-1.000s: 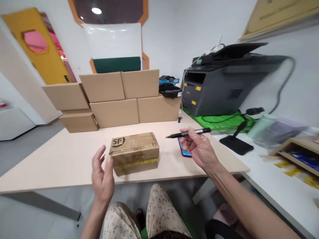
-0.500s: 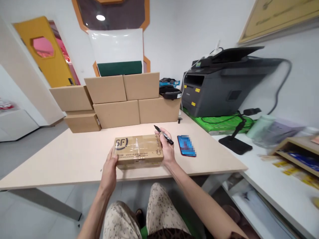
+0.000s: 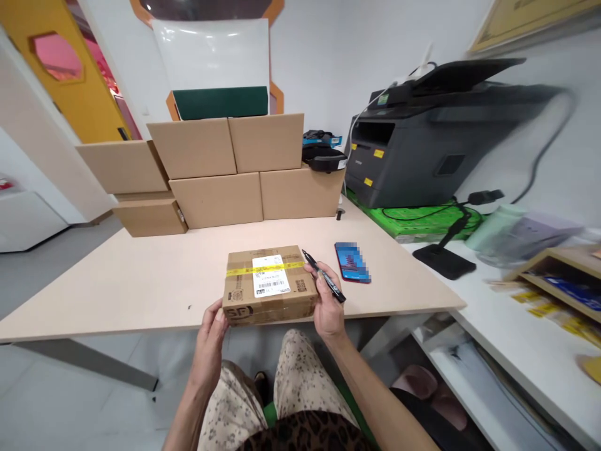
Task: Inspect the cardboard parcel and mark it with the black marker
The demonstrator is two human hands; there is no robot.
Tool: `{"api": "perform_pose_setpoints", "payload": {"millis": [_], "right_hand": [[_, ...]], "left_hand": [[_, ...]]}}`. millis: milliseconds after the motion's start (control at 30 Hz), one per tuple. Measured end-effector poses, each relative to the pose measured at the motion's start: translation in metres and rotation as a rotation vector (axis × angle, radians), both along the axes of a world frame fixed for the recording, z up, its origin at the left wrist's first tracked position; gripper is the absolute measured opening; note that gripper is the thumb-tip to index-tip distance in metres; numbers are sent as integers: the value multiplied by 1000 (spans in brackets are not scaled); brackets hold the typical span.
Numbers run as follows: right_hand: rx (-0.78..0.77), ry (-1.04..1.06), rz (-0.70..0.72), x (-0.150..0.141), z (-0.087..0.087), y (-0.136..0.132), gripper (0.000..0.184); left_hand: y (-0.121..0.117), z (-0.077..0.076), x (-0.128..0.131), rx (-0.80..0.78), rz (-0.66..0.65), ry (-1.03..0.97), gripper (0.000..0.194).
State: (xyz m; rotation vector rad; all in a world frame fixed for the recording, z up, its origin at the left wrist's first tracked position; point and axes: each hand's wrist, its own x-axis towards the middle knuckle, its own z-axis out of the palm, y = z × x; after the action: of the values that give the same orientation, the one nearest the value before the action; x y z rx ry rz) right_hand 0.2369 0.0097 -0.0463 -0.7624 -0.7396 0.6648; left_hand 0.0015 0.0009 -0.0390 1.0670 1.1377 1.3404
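- Small brown cardboard parcel (image 3: 269, 283) sits at the near edge of the pale wooden tabletop (image 3: 141, 288), white barcode label (image 3: 268, 276) face up, a strip of yellow tape across the top.
- Left hand (image 3: 212, 335) cups the parcel's near-left corner, fingers curled against the side.
- Right hand (image 3: 326, 300) presses the parcel's right side, and it's pinching a black marker pen (image 3: 323, 285) too, tip pointing away and to the left.
- Just right of the pen, a red-edged smartphone (image 3: 352, 263) lies flat on the tabletop.
- Further back, plain brown cardboard boxes (image 3: 225, 172) are stacked in two rows.
- Off to the right, a dark grey office printer (image 3: 422, 144) stands on a green mat (image 3: 417, 220).
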Motion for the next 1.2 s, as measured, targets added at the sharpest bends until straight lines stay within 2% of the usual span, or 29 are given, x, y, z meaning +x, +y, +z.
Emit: {"api": "perform_pose_setpoints", "payload": {"millis": [233, 500, 667, 833, 933, 1000, 1067, 1133, 1200], "right_hand": [[-26, 72, -15, -5, -1, 0, 31], [-31, 64, -36, -15, -7, -6, 34], [0, 101, 42, -15, -4, -15, 33], [-58, 342, 85, -9, 8, -17, 34], [-95, 410, 80, -12, 8, -20, 39], [-84, 368, 61, -19, 3, -24, 38], [-65, 240, 58, -26, -3, -27, 37], [-58, -15, 52, -27, -5, -26, 37], [-98, -370, 5, -19, -1, -17, 38]], "left_hand": [[6, 4, 9, 42, 95, 194, 52], [14, 9, 16, 34, 108, 196, 48], [4, 2, 11, 18, 121, 126, 47], [-16, -8, 10, 26, 115, 90, 55], [-23, -12, 13, 35, 152, 12, 62], [-24, -9, 17, 39, 219, -25, 63], [-23, 1, 21, 26, 288, -56, 59], [-21, 14, 23, 6, 341, -111, 51], [-20, 25, 21, 2, 352, -143, 41]]}}
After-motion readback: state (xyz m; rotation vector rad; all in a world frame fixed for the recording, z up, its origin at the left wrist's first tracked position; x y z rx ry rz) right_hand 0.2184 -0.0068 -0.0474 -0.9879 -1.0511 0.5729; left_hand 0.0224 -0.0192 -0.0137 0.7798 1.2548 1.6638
